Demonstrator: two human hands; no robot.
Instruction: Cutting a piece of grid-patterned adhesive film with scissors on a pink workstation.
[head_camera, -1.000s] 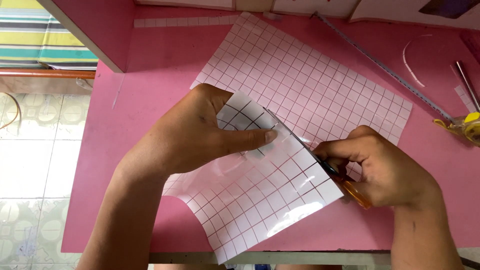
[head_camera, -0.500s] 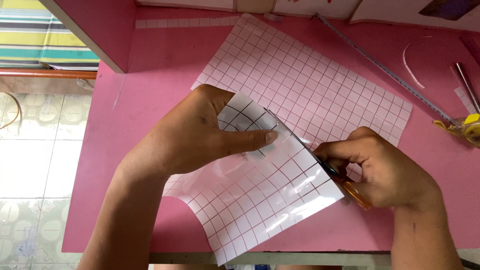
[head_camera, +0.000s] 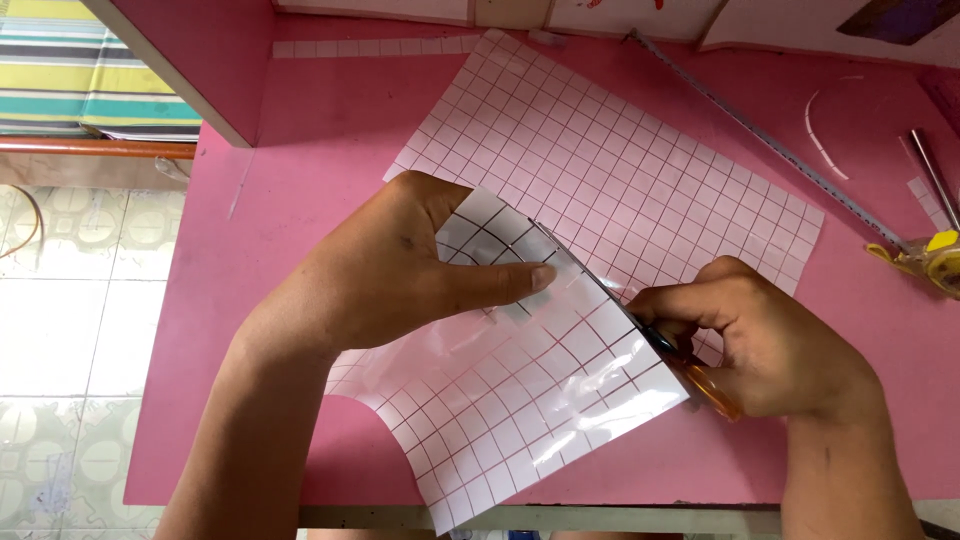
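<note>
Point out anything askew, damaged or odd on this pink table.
The gridded sheet lies skewed to the pink table edges, its near part curled up glossy under the left hand. A thin curled offcut lies loose by the tape measure. Nothing spilled.

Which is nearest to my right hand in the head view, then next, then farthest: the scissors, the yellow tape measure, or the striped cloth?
1. Scissors: in the right hand itself, orange handle showing.
2. Yellow tape measure: at the table's right edge, above the hand.
3. Striped cloth: far top-left corner, beyond the pink table.
</note>
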